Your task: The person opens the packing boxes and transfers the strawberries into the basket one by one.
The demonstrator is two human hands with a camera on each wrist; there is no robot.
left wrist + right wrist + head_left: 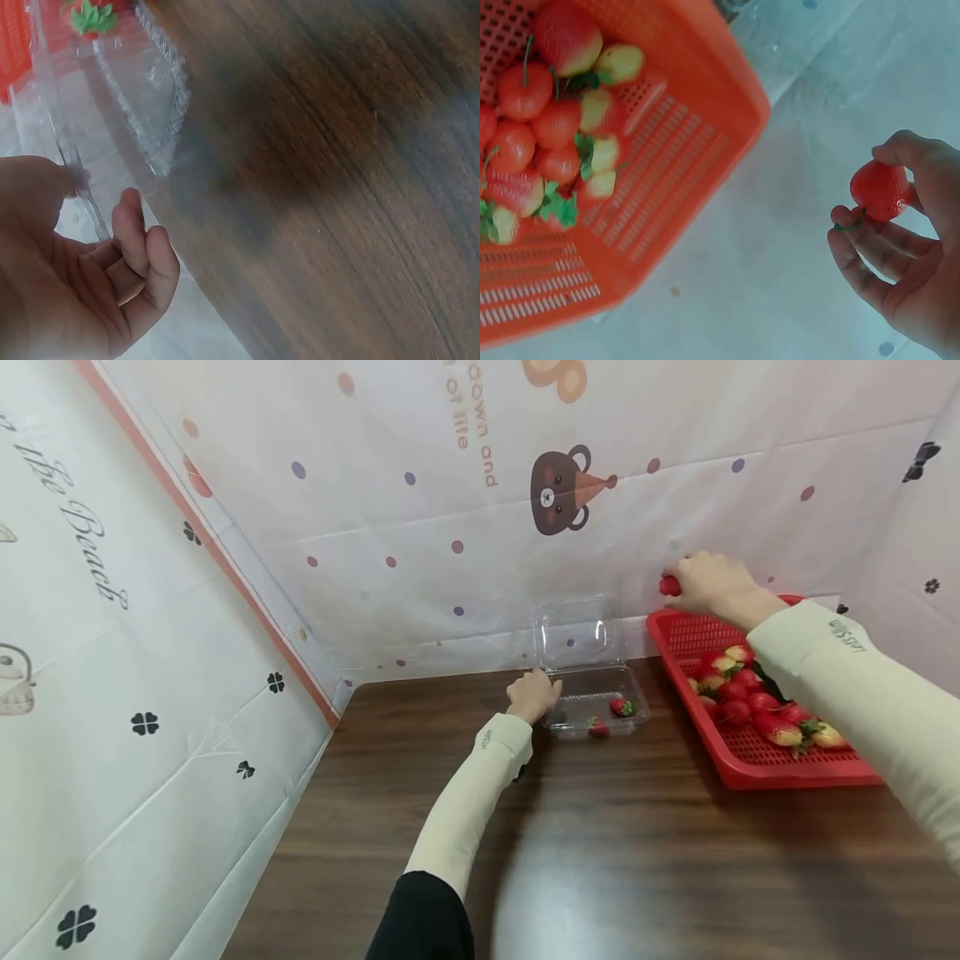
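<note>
My left hand [534, 695] pinches the left edge of a clear plastic clamshell box [592, 681] with its lid raised. In the left wrist view, the thumb of my left hand [82, 277] lies on one side of the rim and curled fingers on the other. Two strawberries [621, 707] with green leaves lie in the box. Raised above the red basket's back left corner, my right hand [712, 583] holds a red cherry [880, 190] between thumb and fingertips; its thin green stem shows in the right wrist view.
A red plastic basket [795, 775] with slotted sides stands right of the box, holding several strawberries and cherries [525, 90]. Brown wood-grain table [637, 843] lies beneath. A white patterned sheet [420, 527] rises behind and at both sides.
</note>
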